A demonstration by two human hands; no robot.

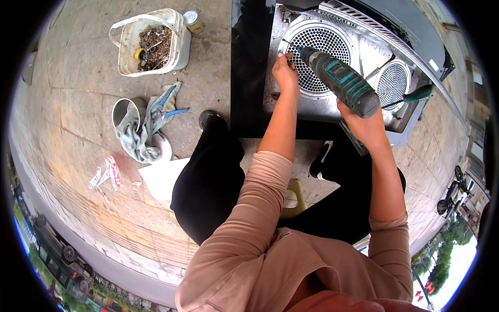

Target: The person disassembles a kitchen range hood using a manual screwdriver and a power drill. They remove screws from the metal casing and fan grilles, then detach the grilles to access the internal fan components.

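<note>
drill [343, 78], teal and black, upper right of the frame: handle gripped in right hand [361, 122], nose over the left part of a large perforated disc [330, 39] in a metal panel [369, 48]; left hand [287, 76], fingers curled beside the nose, whether holding anything cannot be told; screwdriver [418, 93], farther right; use: probably best with nose square to the panel, pressure steady, fingertips clear of the spin
</note>
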